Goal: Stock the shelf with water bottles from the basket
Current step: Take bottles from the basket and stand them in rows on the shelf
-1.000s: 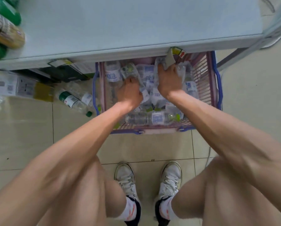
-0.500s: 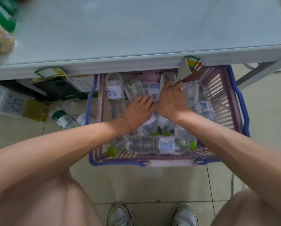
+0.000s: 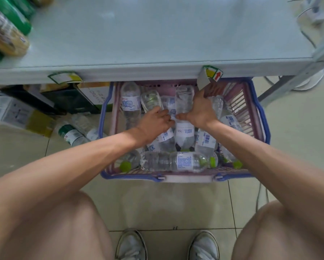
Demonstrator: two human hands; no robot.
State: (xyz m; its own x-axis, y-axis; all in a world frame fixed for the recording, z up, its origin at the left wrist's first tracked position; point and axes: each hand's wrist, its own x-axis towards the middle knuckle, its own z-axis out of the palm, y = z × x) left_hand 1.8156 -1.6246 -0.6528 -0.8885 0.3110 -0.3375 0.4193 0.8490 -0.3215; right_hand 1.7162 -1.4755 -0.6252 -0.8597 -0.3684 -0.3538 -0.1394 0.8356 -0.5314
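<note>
Bottles are lying heaped in the basket under the shelf; left hand is clutching one bottle, right hand is gripping the neighbouring bottle, hands almost touching.

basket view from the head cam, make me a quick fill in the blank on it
1. The left hand holds a tilted bottle and the right hand grips a middle bottle, both inside the ____.
2. The bottle caps are coloured ____.
3. The front bottle, nearest the person, lies on its ____.
4. The green-labelled bottle lies outside, on the ____.

Missing words: basket; green; side; floor
</note>
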